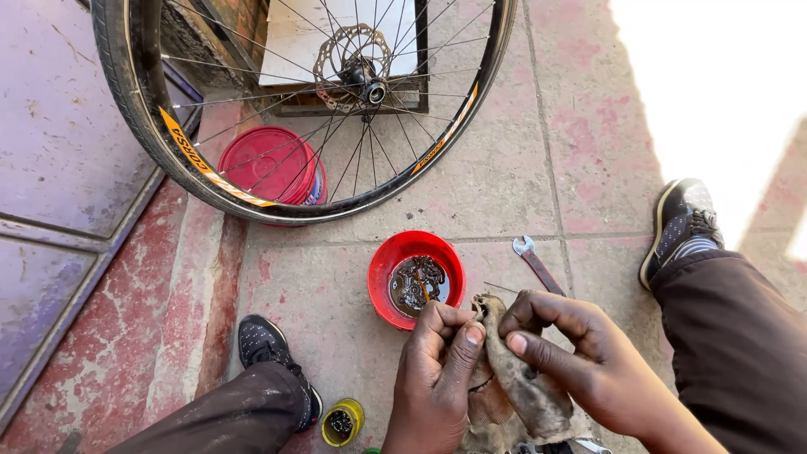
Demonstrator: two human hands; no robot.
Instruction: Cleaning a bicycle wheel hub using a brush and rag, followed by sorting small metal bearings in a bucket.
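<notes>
Greasy, tan-brown cloth: a dirty rag (521,382) was bunched between both hands at the near edge of the scene, low and centre, above the paving. Its long axis ran from near-right up to far-left, the upper tip poking out between the two thumbs. What was wrapped inside could not be made out.

Left hand (437,370) was clenched on the rag's left side, thumb pressed flat against the cloth near the tip. Right hand (580,353) gripped it from the right, fingers curled over the top, thumb pointing left toward the other thumb. Both hands were touching the rag; neither was nearer than the other.

Just beyond the left knuckles sat a red bowl (416,279) holding dark oily liquid with metal parts in it. A spanner (536,263) lay on the tiles just right of the bowl. A small yellow-rimmed tin (342,422) stood near left, beside a shoe. Farther off, a bicycle wheel (303,101) stood upright, a red bucket (271,166) behind its spokes.
</notes>
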